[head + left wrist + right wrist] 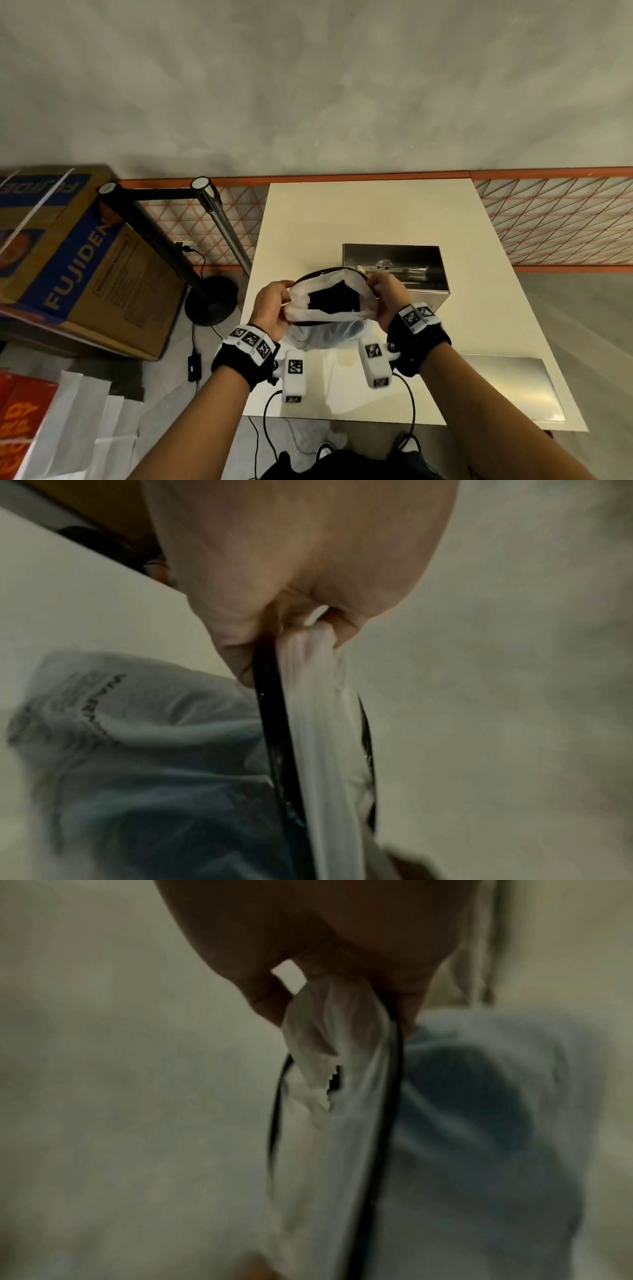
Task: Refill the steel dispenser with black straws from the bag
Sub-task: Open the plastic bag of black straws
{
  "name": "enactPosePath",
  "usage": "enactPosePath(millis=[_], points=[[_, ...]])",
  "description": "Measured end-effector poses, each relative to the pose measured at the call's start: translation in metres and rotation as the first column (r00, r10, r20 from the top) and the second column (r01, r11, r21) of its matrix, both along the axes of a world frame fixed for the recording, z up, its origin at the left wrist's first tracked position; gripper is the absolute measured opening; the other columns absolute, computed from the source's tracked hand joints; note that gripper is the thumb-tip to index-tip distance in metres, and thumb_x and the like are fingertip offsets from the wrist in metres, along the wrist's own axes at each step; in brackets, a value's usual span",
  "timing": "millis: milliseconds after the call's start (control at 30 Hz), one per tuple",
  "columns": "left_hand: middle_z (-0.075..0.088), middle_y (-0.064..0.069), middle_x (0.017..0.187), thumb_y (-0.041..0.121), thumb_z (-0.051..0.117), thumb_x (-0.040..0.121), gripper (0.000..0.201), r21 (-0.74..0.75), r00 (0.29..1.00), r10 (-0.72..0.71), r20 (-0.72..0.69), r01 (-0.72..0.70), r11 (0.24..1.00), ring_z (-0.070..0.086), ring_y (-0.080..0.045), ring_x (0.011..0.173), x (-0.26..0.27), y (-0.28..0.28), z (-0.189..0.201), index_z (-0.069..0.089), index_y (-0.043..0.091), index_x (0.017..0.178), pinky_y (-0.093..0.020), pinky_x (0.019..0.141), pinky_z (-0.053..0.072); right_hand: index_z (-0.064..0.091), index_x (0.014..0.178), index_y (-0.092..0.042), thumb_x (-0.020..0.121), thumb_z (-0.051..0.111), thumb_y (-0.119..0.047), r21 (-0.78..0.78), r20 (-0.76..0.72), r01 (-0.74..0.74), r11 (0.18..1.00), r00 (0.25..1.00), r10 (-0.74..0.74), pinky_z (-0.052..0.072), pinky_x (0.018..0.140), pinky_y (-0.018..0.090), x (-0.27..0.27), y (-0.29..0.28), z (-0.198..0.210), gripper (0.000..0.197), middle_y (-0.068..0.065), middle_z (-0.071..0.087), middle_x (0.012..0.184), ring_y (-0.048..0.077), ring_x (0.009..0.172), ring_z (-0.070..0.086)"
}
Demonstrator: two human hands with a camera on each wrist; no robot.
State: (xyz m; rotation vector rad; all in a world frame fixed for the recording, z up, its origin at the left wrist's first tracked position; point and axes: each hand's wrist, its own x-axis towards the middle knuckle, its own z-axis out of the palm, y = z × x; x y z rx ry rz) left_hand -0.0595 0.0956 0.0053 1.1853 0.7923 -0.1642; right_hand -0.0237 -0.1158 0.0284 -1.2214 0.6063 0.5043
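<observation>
Above the white table [376, 212] I hold a translucent white plastic bag [327, 329] by its mouth. My left hand [274, 305] pinches the bag's left rim [308, 653]. My right hand [387, 291] pinches the right rim [329, 1015]. The mouth is pulled wide and a dark mass of black straws [334, 299] shows inside. A black band runs along the bag's rim [274, 723]. The steel dispenser [411, 270], a shiny rectangular box, stands on the table just beyond my right hand, partly hidden by the bag.
A flat steel sheet [513, 387] lies at the table's near right. Left of the table stand two barrier posts [219, 226], a large cardboard box [78, 260] and paper bags [85, 428] on the floor. An orange mesh fence [561, 219] runs behind.
</observation>
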Motion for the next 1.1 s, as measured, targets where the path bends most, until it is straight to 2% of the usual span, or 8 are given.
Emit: enactPosePath(millis=[167, 267, 400, 500, 633, 867, 967, 1100], points=[[0.043, -0.007, 0.066, 0.039, 0.068, 0.088, 0.028, 0.150, 0.951, -0.301, 0.067, 0.288, 0.946, 0.041, -0.020, 0.055, 0.001, 0.000, -0.007, 0.061, 0.016, 0.076, -0.031, 0.052, 0.023, 0.069, 0.072, -0.009, 0.087, 0.065, -0.016, -0.382, 0.278, -0.221, 0.897, 0.899, 0.340, 0.045, 0.063, 0.030, -0.002, 0.007, 0.000, 0.017, 0.003, 0.062, 0.066, 0.020, 0.069, 0.057], [0.053, -0.009, 0.071, 0.038, 0.069, 0.094, 0.036, 0.137, 0.939, -0.300, 0.166, 0.279, 0.950, 0.049, -0.019, 0.056, -0.001, 0.003, -0.005, 0.069, 0.006, 0.078, -0.025, 0.052, 0.034, 0.067, 0.071, -0.008, 0.094, 0.060, -0.015, -0.097, 0.266, -0.241, 0.966, 0.929, 0.258, 0.044, 0.050, 0.023, -0.003, 0.002, 0.006, 0.024, 0.006, 0.061, 0.061, 0.018, 0.053, 0.057], [0.050, -0.007, 0.079, 0.057, 0.083, 0.072, 0.062, -0.010, 0.978, -0.150, 0.142, 0.153, 0.988, 0.044, -0.019, 0.058, 0.003, 0.013, -0.015, 0.068, 0.003, 0.099, -0.023, 0.045, 0.028, 0.049, 0.064, -0.014, 0.098, 0.055, -0.018, 0.108, 0.216, -0.407, 0.907, 0.900, 0.378, 0.014, 0.039, 0.017, 0.000, -0.012, 0.001, 0.035, 0.000, 0.023, 0.052, 0.009, 0.039, 0.018], [0.051, -0.008, 0.073, 0.053, 0.084, 0.074, 0.047, -0.006, 0.993, -0.116, 0.010, 0.116, 0.993, 0.047, -0.017, 0.054, 0.004, 0.009, -0.023, 0.065, 0.012, 0.087, -0.027, 0.049, 0.028, 0.055, 0.067, -0.014, 0.090, 0.067, -0.016, -0.246, 0.169, -0.341, 0.907, 0.907, 0.387, 0.041, 0.049, 0.027, 0.005, -0.011, -0.020, 0.025, 0.006, 0.048, 0.059, 0.019, 0.051, 0.046], [0.071, -0.009, 0.079, 0.029, 0.065, 0.100, 0.026, 0.070, 0.997, -0.073, -0.011, 0.074, 0.995, 0.068, -0.021, 0.069, 0.003, 0.000, -0.029, 0.070, 0.007, 0.087, -0.034, 0.069, 0.054, 0.068, 0.078, -0.024, 0.082, 0.068, -0.030, -0.663, 0.163, -0.311, 0.681, 0.828, 0.537, 0.048, 0.072, 0.035, 0.013, -0.005, -0.024, 0.008, 0.000, 0.066, 0.075, 0.023, 0.077, 0.062], [0.057, -0.014, 0.083, 0.038, 0.060, 0.102, 0.032, 0.134, 0.979, -0.202, 0.028, 0.196, 0.971, 0.059, -0.017, 0.054, 0.005, -0.003, -0.037, 0.066, 0.006, 0.099, -0.029, 0.054, 0.035, 0.064, 0.114, -0.009, 0.091, 0.050, -0.042, -0.841, -0.039, -0.358, 0.406, 0.788, 0.614, 0.047, 0.076, 0.031, 0.016, -0.003, -0.027, 0.043, 0.017, 0.067, 0.107, 0.035, 0.099, 0.063], [0.060, -0.001, 0.070, 0.061, 0.060, 0.095, 0.045, 0.290, 0.926, -0.378, 0.015, 0.358, 0.888, 0.052, -0.013, 0.049, 0.006, -0.006, -0.034, 0.074, 0.018, 0.099, -0.022, 0.049, 0.037, 0.061, 0.120, -0.007, 0.093, 0.050, -0.038, -0.772, -0.073, -0.409, 0.486, 0.818, 0.571, 0.045, 0.079, 0.030, 0.022, -0.002, -0.031, 0.043, 0.018, 0.066, 0.113, 0.034, 0.105, 0.062], [0.078, 0.001, 0.105, 0.073, 0.073, 0.074, 0.057, 0.361, 0.850, -0.521, 0.076, 0.463, 0.809, 0.072, -0.020, 0.103, 0.005, -0.006, -0.032, 0.079, 0.026, 0.105, -0.043, 0.097, 0.054, 0.068, 0.097, -0.003, 0.091, 0.057, -0.031, -0.567, -0.032, -0.422, 0.707, 0.869, 0.494, 0.048, 0.071, 0.032, 0.027, -0.005, -0.035, 0.031, 0.013, 0.067, 0.094, 0.027, 0.085, 0.063]])
